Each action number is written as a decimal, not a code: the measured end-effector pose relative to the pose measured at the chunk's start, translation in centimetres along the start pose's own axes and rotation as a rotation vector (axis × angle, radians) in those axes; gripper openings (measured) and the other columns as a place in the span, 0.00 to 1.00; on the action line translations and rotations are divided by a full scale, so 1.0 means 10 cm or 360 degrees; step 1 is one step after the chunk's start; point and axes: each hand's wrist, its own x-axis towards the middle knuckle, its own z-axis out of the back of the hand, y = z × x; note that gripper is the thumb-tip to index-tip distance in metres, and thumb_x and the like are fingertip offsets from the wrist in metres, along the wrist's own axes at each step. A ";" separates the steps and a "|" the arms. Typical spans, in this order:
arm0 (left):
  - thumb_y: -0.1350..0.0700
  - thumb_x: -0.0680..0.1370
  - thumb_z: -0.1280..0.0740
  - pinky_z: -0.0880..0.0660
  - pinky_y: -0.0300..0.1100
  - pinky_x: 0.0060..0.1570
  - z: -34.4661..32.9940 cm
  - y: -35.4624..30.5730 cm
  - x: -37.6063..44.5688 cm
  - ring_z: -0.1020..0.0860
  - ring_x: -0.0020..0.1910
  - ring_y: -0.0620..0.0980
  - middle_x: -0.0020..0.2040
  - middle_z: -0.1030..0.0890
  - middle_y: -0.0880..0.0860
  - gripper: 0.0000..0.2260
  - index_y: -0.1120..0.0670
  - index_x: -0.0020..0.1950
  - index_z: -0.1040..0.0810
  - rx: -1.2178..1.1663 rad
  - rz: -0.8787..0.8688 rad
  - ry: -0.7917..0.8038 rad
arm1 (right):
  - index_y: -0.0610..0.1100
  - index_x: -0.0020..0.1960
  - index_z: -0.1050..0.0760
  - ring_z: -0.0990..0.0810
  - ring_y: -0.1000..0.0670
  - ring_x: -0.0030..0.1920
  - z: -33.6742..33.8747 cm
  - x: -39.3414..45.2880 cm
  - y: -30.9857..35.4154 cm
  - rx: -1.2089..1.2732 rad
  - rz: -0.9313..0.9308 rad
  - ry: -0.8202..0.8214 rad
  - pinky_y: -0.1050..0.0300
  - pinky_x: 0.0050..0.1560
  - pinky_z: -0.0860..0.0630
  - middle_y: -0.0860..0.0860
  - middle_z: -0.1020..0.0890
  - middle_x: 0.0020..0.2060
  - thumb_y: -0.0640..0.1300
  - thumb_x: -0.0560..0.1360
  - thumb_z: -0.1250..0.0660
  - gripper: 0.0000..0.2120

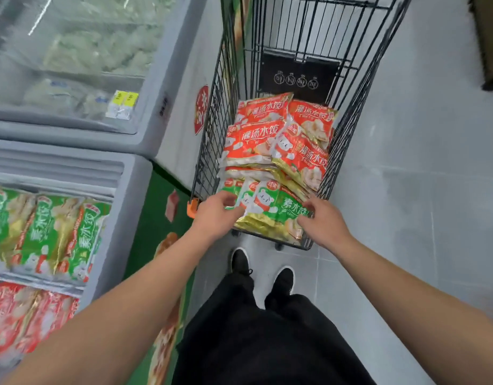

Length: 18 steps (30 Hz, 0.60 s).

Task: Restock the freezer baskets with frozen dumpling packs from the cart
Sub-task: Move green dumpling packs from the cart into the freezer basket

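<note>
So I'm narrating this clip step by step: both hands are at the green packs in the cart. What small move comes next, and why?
Probably lift the green packs clear of the cart. The left hand and right hand already flank the stack, and green packs in the freezer basket on the left show where they belong.

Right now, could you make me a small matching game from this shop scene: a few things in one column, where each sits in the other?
Things:
1. green packs in the freezer
2. orange packs in the cart
3. yellow price tag
4. black shoes

Places:
A. on the grey floor tiles
B. piled at the far end of the wire cart
C. under the glass lid of the far freezer
D. standing in a row in the open near freezer

Pairs: 1-D, 2-B, 3-C, 4-A
</note>
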 end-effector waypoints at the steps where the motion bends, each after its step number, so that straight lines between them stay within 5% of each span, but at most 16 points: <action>1: 0.51 0.78 0.31 0.28 0.43 0.62 -0.02 -0.01 0.08 0.22 0.62 0.50 0.64 0.20 0.50 0.21 0.55 0.70 0.24 0.0019 0.0010 0.0027 | 0.42 0.67 0.25 0.25 0.43 0.64 -0.03 0.03 -0.02 0.0025 -0.0040 0.0015 0.53 0.62 0.28 0.44 0.22 0.64 0.44 0.74 0.32 0.22; 18: 0.56 0.79 0.32 0.33 0.39 0.60 -0.62 0.29 1.72 0.24 0.65 0.52 0.67 0.22 0.52 0.19 0.57 0.70 0.25 0.0153 0.0226 0.0532 | 0.44 0.69 0.28 0.26 0.46 0.65 -0.76 1.00 0.00 0.0242 -0.0643 0.0141 0.54 0.62 0.30 0.46 0.25 0.66 0.45 0.76 0.33 0.22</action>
